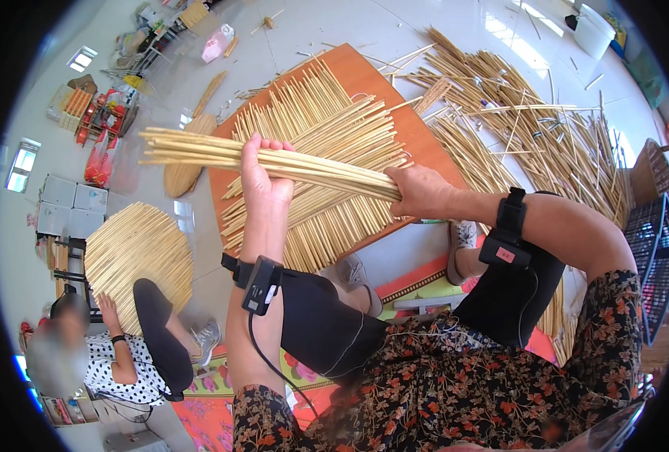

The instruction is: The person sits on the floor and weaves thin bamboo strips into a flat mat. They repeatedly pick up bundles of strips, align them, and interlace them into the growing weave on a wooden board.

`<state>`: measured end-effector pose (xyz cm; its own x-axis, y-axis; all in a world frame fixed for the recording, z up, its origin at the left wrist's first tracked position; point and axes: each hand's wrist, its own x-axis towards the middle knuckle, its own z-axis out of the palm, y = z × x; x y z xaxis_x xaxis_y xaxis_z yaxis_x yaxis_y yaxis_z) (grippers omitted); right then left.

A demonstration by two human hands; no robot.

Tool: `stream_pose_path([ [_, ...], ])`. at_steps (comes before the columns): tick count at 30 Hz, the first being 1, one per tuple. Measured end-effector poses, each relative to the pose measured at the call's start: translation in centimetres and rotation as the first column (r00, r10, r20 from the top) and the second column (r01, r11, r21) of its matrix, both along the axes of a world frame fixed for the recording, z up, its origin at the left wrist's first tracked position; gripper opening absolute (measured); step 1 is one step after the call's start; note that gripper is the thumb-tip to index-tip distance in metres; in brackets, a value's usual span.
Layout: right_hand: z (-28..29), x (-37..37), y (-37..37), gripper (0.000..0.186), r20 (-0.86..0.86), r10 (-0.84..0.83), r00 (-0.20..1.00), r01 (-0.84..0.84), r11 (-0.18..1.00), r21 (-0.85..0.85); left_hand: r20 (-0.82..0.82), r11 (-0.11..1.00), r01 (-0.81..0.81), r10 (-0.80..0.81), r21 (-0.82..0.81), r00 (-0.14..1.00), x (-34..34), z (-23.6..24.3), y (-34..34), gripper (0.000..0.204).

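A bundle of straw-coloured stalks (199,148) lies across both my hands above a low table. My left hand (263,169) is closed round the bundle near its middle, thumb up, with the loose ends sticking out to the left. At the bundle's right end my right hand (421,190) is closed, its fingers partly hidden. Beneath them, a layer of stalks (304,237) lies side by side on the orange-brown tabletop (417,139). Over that layer, a thick pile of stalks (349,139) runs slantwise toward the far right.
A large heap of loose stalks (530,120) spreads over the floor at the right. A white bucket (594,32) stands at the far right. At the lower left a seated co-worker rests a hand (108,310) on a round stalk mat (138,256). A wooden board (187,169) lies left of the table.
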<state>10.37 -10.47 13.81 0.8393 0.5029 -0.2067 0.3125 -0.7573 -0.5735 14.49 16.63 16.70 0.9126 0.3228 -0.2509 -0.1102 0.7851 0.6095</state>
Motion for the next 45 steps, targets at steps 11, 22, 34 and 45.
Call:
stream_pose_path([
  [11, 1.5, 13.1, -2.8, 0.032, 0.334, -0.014, 0.942, 0.086, 0.976, -0.200, -0.221, 0.762, 0.523, -0.474, 0.383, 0.853, -4.9, -1.9, -4.8, 0.044],
  [22, -3.5, 28.4, 4.2, 0.029, 0.296, 0.271, 0.916, -0.125, 0.893, -0.431, -0.141, 0.573, 0.762, -0.763, 0.303, 0.630, -7.9, 0.0, -7.5, 0.031],
  [34, -10.3, 35.7, 9.3, 0.030, 0.300, 0.348, 0.888, -0.202, 0.882, -0.427, -0.181, 0.589, 0.801, -0.781, 0.107, 0.598, -7.6, 0.5, -4.8, 0.032],
  [45, -11.4, 36.4, 9.0, 0.060, 0.381, 0.406, 0.831, -0.267, 0.891, -0.367, -0.224, 0.549, 0.832, -0.803, 0.082, 0.552, -7.5, 2.0, -4.4, 0.029],
])
